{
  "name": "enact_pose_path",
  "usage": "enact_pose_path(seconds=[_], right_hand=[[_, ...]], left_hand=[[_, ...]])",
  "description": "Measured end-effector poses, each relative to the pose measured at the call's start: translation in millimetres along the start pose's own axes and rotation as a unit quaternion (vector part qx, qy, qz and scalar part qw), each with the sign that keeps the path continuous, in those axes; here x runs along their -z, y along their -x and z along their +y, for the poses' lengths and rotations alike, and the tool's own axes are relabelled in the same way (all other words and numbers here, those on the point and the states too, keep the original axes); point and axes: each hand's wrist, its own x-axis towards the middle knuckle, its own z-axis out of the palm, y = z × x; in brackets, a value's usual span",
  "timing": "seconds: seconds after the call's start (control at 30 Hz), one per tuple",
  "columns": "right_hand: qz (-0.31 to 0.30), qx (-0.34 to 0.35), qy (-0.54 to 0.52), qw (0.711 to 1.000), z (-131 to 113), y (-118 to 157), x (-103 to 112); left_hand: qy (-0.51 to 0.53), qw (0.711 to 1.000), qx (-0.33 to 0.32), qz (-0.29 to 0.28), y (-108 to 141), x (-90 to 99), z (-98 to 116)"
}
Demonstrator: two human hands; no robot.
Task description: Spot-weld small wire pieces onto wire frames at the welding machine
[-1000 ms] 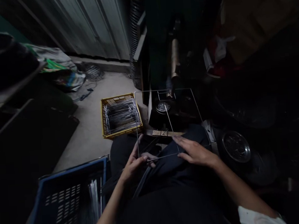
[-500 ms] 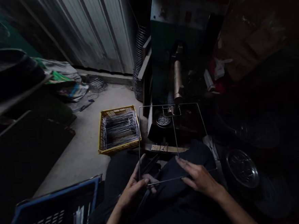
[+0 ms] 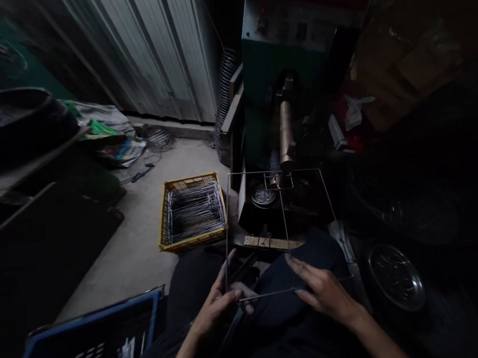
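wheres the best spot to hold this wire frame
Probably the near bar of the wire frame, coming from your own side, with the left hand and right hand spread apart along it. The thin rectangle stands out away from you, so a wide two-handed hold should steady it, leaving the small loop at the far end free.
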Motion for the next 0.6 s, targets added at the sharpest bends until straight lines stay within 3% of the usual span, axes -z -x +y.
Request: enact_pose_path(seconds=[0.47,0.6], right_hand=[[0.006,-0.001,-0.014,1.0,-6,-4,9],[0.013,-0.009,-0.021,1.0,0,-12,12]], left_hand=[[0.005,1.0,0.012,0.028,0,-0.4,3],[0.02,1.0,-0.008,0.018,-10,-6.4,14]])
